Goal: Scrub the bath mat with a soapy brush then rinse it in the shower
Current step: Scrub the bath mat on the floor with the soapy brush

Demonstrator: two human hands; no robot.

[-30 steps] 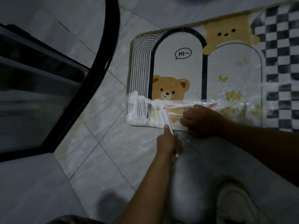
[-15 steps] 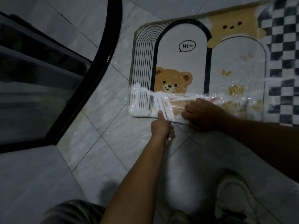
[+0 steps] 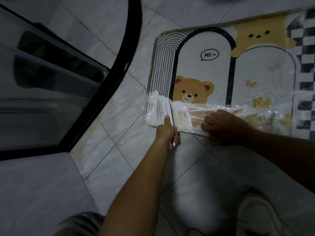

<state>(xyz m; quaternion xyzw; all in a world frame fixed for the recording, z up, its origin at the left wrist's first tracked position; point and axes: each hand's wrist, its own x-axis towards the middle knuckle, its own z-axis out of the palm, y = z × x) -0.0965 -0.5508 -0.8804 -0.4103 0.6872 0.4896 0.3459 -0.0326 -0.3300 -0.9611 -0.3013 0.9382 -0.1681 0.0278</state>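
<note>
The bath mat (image 3: 211, 77), printed with bears, arches and a checkered strip, lies flat on the tiled floor. White soap foam covers its near edge. My left hand (image 3: 167, 132) grips the handle of a white brush (image 3: 167, 109), whose head lies on the striped near-left corner of the mat. My right hand (image 3: 225, 126) rests on the near edge of the mat beside it, fingers curled, pressing the mat down.
The curved black frame of the glass shower enclosure (image 3: 122, 53) runs along the left. Wet grey floor tiles (image 3: 129, 160) lie between it and the mat. My pale shoe (image 3: 260, 217) is at the bottom right.
My left hand has pushed the brush forward onto the mat's near-left corner. The right hand has stayed on the mat's edge. The camera has shifted slightly.
</note>
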